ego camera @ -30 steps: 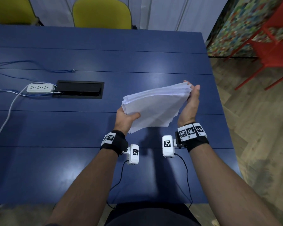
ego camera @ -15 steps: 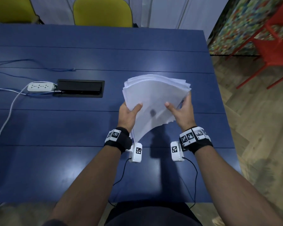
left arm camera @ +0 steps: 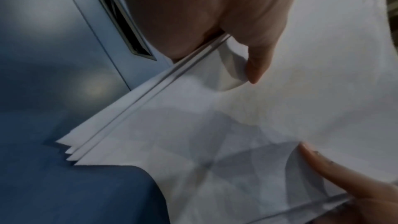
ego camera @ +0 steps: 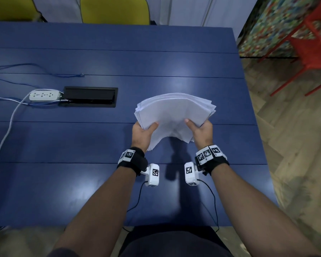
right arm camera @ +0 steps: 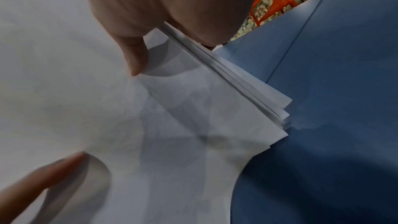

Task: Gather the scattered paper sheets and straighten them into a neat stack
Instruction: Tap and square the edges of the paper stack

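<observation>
A bundle of white paper sheets (ego camera: pixel 174 115) is held above the blue table (ego camera: pixel 119 52), its edges fanned and uneven. My left hand (ego camera: pixel 144 134) grips its left side, thumb on top and fingers underneath. My right hand (ego camera: pixel 201 131) grips the right side the same way. In the left wrist view the paper sheets (left arm camera: pixel 215 125) show staggered corners low down near the table, with my left thumb pressing the top sheet. The right wrist view shows the paper sheets (right arm camera: pixel 172 125) with layered edges under my right thumb. The fingers under the bundle are hidden.
A black cable hatch (ego camera: pixel 89 97) is set in the table to the left, with a white power strip (ego camera: pixel 44 94) and cables beside it. Yellow chairs (ego camera: pixel 115 10) stand at the far edge. Red chairs (ego camera: pixel 311 49) stand off the table's right edge.
The bundle has swung from tilted sideways to facing me. My right hand went from flat against the right edge to gripping the bundle. Both hands and the sheets have come lower and nearer.
</observation>
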`<state>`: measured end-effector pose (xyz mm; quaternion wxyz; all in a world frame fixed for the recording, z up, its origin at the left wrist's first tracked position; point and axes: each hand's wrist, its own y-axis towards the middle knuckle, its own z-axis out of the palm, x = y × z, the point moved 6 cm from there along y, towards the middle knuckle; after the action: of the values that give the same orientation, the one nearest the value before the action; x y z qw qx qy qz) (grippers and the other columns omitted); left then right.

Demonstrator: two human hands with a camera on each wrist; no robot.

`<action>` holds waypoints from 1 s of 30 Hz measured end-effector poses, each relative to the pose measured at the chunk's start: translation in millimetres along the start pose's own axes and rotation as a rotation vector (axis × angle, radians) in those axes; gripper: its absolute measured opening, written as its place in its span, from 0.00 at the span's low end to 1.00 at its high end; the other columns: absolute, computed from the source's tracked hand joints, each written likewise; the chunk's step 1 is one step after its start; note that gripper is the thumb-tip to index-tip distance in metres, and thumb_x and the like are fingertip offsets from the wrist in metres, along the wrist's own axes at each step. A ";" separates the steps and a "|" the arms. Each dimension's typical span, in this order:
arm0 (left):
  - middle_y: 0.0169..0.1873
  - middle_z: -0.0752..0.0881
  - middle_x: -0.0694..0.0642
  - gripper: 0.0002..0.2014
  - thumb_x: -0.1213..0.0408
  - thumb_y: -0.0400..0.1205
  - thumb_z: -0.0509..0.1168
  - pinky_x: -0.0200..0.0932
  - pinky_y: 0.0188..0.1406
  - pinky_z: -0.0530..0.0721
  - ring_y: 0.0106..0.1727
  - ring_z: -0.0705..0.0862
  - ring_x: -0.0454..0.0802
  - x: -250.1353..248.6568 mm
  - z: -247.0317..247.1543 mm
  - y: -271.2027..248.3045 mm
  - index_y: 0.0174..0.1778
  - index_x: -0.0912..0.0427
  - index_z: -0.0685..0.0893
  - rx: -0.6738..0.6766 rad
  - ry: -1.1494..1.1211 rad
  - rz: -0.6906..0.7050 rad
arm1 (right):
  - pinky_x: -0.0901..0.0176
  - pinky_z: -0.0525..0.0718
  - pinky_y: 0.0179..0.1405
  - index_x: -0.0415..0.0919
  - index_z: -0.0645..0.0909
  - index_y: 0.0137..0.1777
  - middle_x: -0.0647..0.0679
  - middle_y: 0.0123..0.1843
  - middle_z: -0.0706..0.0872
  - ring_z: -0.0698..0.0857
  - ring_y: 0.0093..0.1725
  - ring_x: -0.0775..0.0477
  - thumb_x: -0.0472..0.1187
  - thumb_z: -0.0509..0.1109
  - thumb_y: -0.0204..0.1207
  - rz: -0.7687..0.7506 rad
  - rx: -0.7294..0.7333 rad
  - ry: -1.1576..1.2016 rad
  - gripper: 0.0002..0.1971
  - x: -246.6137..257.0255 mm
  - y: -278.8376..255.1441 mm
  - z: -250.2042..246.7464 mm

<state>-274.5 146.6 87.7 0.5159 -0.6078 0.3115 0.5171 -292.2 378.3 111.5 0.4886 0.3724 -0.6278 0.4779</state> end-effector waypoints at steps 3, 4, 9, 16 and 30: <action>0.50 0.95 0.47 0.09 0.71 0.85 0.74 0.46 0.62 0.91 0.55 0.94 0.46 -9.2 -0.1 0.2 0.55 0.52 0.90 0.004 -0.019 0.043 | 0.52 0.89 0.58 0.40 0.86 0.57 0.44 0.53 0.92 0.91 0.52 0.47 0.30 0.77 0.77 -0.031 0.026 0.040 0.11 7.1 4.2 -0.6; 0.50 0.95 0.48 0.09 0.71 0.85 0.74 0.45 0.61 0.91 0.54 0.93 0.45 -9.9 0.2 -0.3 0.55 0.52 0.90 0.005 -0.019 0.048 | 0.54 0.89 0.57 0.39 0.86 0.58 0.44 0.53 0.92 0.91 0.52 0.48 0.29 0.76 0.77 -0.036 0.031 0.060 0.12 6.3 4.2 -0.7; 0.47 0.93 0.54 0.13 0.72 0.74 0.78 0.49 0.57 0.91 0.44 0.92 0.40 2.1 -0.7 -5.5 0.50 0.53 0.89 0.011 0.046 -0.040 | 0.63 0.86 0.50 0.34 0.86 0.57 0.48 0.49 0.92 0.91 0.45 0.58 0.25 0.78 0.74 0.031 0.026 0.069 0.14 -12.6 2.3 -2.7; 0.47 0.95 0.56 0.19 0.74 0.72 0.80 0.54 0.55 0.91 0.47 0.94 0.49 -19.7 -10.8 -0.2 0.59 0.66 0.89 -0.003 -0.015 -0.019 | 0.61 0.88 0.50 0.35 0.84 0.60 0.50 0.51 0.93 0.92 0.49 0.54 0.26 0.78 0.74 0.007 0.126 0.055 0.15 2.5 14.1 -5.4; 0.33 0.77 0.40 0.13 0.55 0.85 0.68 0.36 0.45 0.76 0.37 0.75 0.42 -78.3 7.8 -19.8 0.39 0.56 0.75 -0.303 -0.264 0.277 | 0.62 0.88 0.49 0.29 0.82 0.66 0.45 0.53 0.92 0.92 0.48 0.54 0.25 0.78 0.72 -0.005 0.149 0.079 0.21 -1.0 12.8 -11.2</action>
<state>-280.1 147.3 168.6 0.3795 -0.5569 0.2406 0.6986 -301.1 392.5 108.2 0.4851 0.3902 -0.5698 0.5364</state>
